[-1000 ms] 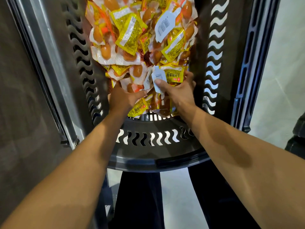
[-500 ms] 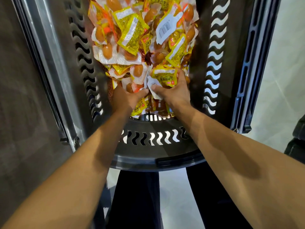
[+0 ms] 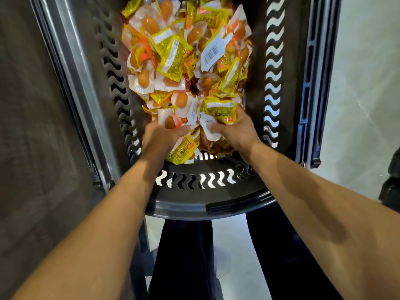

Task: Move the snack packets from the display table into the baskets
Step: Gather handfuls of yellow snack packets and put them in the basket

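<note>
My left hand [image 3: 161, 135] and my right hand [image 3: 233, 132] are both sunk into the 6 o'clock end of a heap of small yellow and clear plastic snack packets [image 3: 184, 61]. The heap fills the dark grey plastic basket with wavy slots [image 3: 205, 204] from the middle up to 12 o'clock. Every packet I can see already lies inside this basket, and I cannot make out a display table.

My right hand, at about 5 o'clock of the heap, is closed on a crinkled yellow packet with red print [image 3: 218, 112]. The fingers curl over its far edge and the thumb presses white-backed packets beneath it. My left hand sits at 7 o'clock with the thumb stretched toward 3 o'clock. Its fingers are buried under the wrappers, so I cannot tell whether they have closed on anything. A flat yellow packet [image 3: 183, 151] pokes out below that hand, toward the basket's near wall.

I judge these packets to be light, soft and glossy, each with a firm lump sealed inside. They are likely to slide over one another and spill from a loose grasp. A cupped handful taken from underneath, with the thumb clamped on top, should hold better than pinching a slick corner. I would squeeze only gently, since the seals may burst.

A grey metal rail [image 3: 71, 83] runs along the basket at 9 o'clock.
</note>
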